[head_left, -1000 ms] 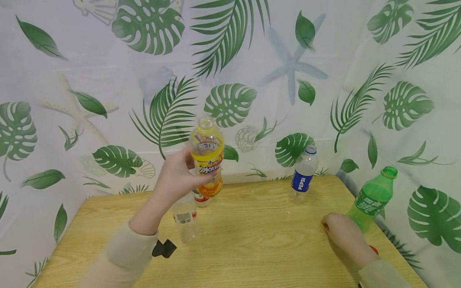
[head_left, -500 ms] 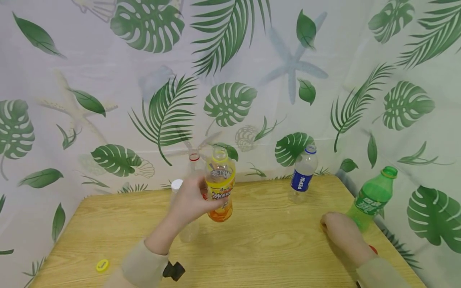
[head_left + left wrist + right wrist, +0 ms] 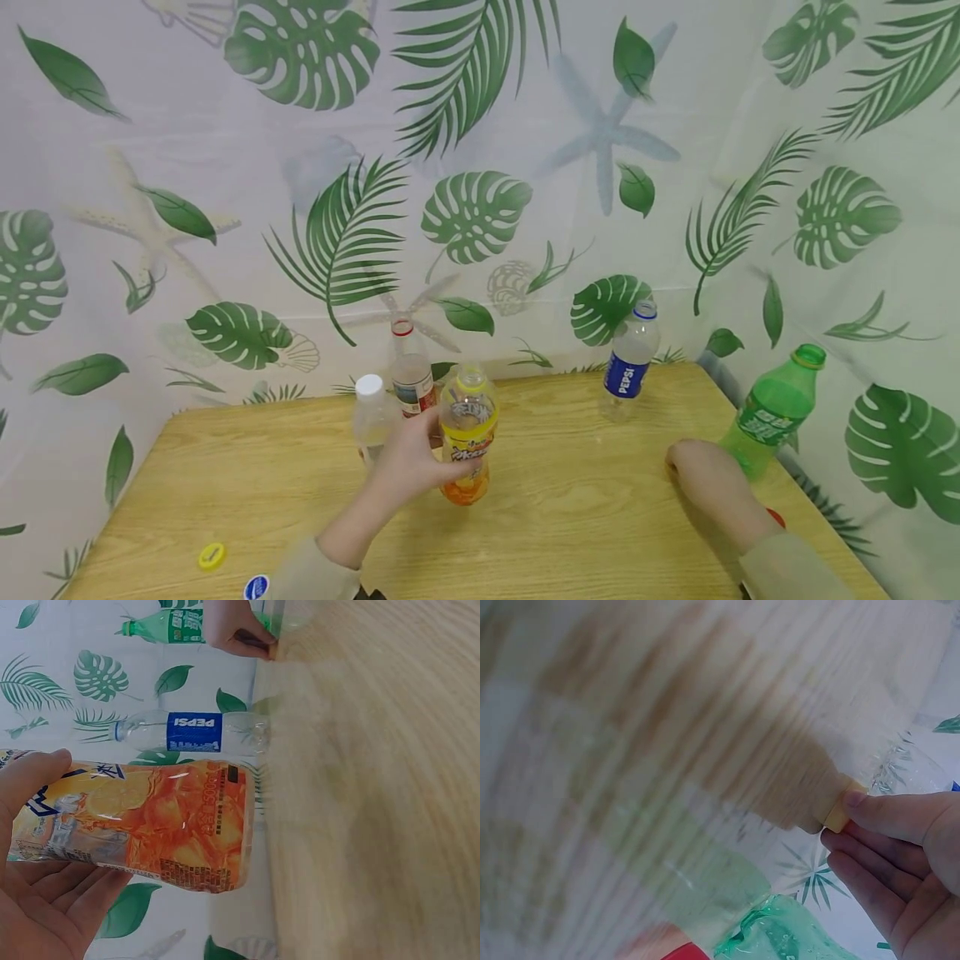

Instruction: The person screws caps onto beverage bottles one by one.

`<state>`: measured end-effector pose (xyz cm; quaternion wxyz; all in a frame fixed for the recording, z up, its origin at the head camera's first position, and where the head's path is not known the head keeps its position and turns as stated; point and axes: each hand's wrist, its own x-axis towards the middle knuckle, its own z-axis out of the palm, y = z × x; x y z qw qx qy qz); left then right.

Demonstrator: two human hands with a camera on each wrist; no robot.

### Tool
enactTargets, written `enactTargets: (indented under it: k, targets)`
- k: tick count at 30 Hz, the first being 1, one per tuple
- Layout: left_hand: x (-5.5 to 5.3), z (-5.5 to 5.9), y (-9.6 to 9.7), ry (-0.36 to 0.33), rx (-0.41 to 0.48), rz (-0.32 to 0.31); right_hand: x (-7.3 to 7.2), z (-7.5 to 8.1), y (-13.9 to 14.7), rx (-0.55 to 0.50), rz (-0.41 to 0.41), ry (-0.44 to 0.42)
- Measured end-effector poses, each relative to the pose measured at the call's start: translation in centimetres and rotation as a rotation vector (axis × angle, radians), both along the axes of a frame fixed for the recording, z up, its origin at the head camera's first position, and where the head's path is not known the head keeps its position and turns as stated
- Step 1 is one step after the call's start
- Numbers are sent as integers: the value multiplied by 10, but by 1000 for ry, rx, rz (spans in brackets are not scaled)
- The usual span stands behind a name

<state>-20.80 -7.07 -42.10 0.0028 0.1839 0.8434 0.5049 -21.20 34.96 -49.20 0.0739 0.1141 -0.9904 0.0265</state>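
My left hand (image 3: 411, 463) grips an uncapped drink bottle (image 3: 467, 437) with a yellow and orange label, thumb on one side and fingers behind it. The bottle stands upright, its base close to the table; in the left wrist view a narrow gap shows between base and tabletop. At the right, my right hand (image 3: 708, 479) touches down on the table beside an uncapped green bottle (image 3: 776, 404). A yellowish cap (image 3: 838, 804) is pinched between its thumb and fingertips in the right wrist view; in the head view the hand hides it.
Behind the left hand stand a clear bottle with a white cap (image 3: 368, 387) and an uncapped bottle with a red neck ring (image 3: 411, 379). An uncapped Pepsi bottle (image 3: 628, 367) stands at the back. A yellow cap (image 3: 212, 556), blue cap (image 3: 256, 587) and red cap (image 3: 776, 518) lie on the table.
My left hand has brought the orange-labelled bottle down and slightly right, toward the table. The bottles behind and the yellow and blue caps have come into view. My right hand stays put.
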Motion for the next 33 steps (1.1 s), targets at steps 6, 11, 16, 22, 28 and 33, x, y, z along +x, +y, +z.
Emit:
enactTargets:
  k: [6,11,16,22,28,33]
  targets:
    - [5,-17,4,-9,-9,-13,-1,0,0,5,-8,-16]
    - [9,-29,8,-25,-10,-27,-2,-2,1,4,-8,-14]
    - [12,-37,10,-51,-2,-35,-3,-3,2,4,-2,-14]
    - [16,-44,9,-81,-7,-38,-5,-5,3,38,5,-15]
    - [22,-52,4,-96,37,-47,-5,-3,1,39,6,-26]
    - [23,-57,3,-95,69,-60,-3,0,1,39,7,-23]
